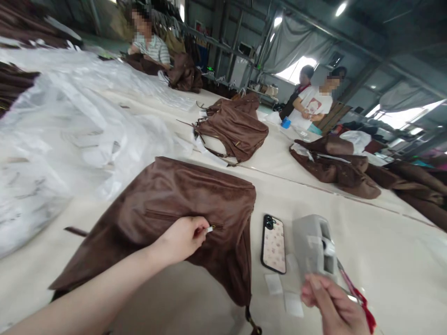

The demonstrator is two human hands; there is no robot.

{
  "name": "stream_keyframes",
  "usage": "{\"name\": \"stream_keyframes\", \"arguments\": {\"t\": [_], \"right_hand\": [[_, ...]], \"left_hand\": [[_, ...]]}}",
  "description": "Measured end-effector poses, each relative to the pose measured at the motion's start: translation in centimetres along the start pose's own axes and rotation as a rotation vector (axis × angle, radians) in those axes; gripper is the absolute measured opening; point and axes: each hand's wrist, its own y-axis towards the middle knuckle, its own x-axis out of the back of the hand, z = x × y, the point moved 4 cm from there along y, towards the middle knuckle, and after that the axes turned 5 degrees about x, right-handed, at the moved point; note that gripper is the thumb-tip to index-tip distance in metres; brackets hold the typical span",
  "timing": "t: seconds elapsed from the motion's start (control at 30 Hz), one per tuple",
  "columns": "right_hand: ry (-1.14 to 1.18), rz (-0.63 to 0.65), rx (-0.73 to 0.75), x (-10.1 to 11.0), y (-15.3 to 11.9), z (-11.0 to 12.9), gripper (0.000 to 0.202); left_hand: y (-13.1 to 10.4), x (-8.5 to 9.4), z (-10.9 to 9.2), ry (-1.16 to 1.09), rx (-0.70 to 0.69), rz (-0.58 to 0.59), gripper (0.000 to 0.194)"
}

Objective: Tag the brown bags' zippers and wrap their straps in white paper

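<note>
A brown leather-look bag (167, 190) lies flat on the pale table, with a zipper (160, 215) across its face. My left hand (185, 237) rests over that zipper, closed in a pinch on a small white piece (209, 229) at the zipper's right end. Whether the zipper pull is also between the fingers is hidden. My right hand (331, 302) is raised at the lower right, thumb and fingers pressed together; anything between them is too small to make out. Just beyond it stands a grey tape dispenser (309, 242) with a white roll.
A phone in a patterned case (274, 244) lies beside the bag, near white paper squares (293, 304). Red-handled scissors (365, 302) lie by my right hand. Clear plastic bags (87, 135) heap at left. More brown bags (237, 128) lie further back; several people stand beyond.
</note>
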Motion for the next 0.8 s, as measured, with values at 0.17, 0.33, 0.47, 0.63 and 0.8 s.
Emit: {"name": "stream_keyframes", "arguments": {"t": [0.17,0.33,0.47,0.63,0.8], "right_hand": [[0.559,0.538,-0.065,-15.4,-0.8,5.9,0.038],[0.653,0.739,-0.170,-22.1,-1.6,6.4,0.035],[0.614,0.776,-0.218,-22.5,-1.7,5.4,0.033],[0.592,0.806,-0.242,-22.7,-1.6,5.3,0.031],[0.525,0.844,-0.204,-22.9,-1.6,5.2,0.033]], "left_hand": [[-0.5,0.3,-0.8,0.108,-0.138,-0.077,0.019],[-0.6,0.3,-0.7,0.135,-0.117,-0.092,0.024],[-0.8,0.1,-0.5,0.187,-0.076,-0.091,0.030],[-1.1,0.0,-0.9,0.244,-0.079,-0.045,0.030],[-1.0,0.3,-1.2,0.226,-0.093,-0.059,0.025]]}}
